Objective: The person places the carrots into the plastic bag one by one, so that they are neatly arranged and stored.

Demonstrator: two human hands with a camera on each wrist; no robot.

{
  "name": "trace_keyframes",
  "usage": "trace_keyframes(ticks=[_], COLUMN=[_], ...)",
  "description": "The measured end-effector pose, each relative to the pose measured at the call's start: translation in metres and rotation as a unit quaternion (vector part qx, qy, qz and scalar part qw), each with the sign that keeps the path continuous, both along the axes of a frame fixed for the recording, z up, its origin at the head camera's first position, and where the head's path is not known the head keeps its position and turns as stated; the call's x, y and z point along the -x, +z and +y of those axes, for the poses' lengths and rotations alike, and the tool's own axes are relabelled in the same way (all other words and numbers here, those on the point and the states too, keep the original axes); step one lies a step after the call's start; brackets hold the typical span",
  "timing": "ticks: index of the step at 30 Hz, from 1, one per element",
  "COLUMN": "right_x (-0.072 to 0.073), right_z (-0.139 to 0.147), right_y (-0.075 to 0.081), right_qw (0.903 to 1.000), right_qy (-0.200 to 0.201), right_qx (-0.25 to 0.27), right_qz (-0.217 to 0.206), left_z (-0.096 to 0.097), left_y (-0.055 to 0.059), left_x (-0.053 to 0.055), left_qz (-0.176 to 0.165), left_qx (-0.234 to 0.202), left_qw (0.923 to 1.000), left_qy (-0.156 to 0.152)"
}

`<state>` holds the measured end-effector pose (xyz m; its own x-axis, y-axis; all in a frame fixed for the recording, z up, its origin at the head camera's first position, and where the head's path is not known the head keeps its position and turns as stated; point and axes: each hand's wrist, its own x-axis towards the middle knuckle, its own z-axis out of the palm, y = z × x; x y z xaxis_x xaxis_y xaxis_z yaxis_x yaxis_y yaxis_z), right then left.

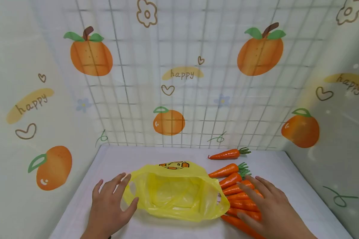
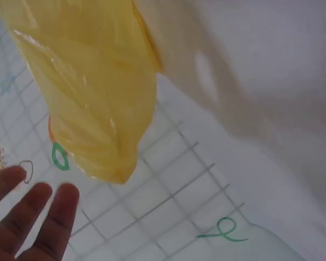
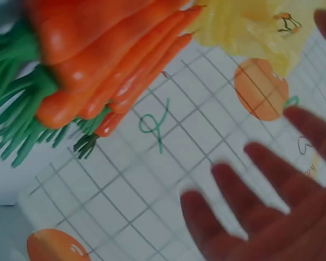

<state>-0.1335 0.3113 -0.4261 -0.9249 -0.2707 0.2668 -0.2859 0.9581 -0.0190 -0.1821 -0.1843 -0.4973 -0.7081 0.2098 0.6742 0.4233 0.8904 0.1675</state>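
Our left grip and right grip, spread, empty, flank the plastic bag, perhaps sparing its mouth; carrots lie rightward.

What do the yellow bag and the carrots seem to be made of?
Yellow bag: very likely thin, glossy plastic film; it is see-through in places, creased and streaked with light.
Carrots: smooth and shiny with bright highlights, perhaps plastic or coated foam imitations, though I can't be certain.
Green tops: thin strands, possibly plastic; their finish is too blurred to tell.
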Motion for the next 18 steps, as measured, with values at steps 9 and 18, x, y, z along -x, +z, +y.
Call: trace_keyframes(ticks=[9, 18], right_x=[-0.003, -0.003], right_z=[0.019, 0.030], right_y=[0.000, -0.006], right_qw=[0.9625, 0.9357], right_qy=[0.013, 0.061], right_qx=[0.057, 0.052], right_qz=[-0.265, -0.344], left_z=[0.007, 0.007], left_y=[-0.015, -0.020], left_x=[0.003, 0.006], left_qz=[-0.019, -0.044], left_qx=[0.028, 0.067], left_qw=[0.9988, 0.9963], left_qy=[-0.036, -0.031])
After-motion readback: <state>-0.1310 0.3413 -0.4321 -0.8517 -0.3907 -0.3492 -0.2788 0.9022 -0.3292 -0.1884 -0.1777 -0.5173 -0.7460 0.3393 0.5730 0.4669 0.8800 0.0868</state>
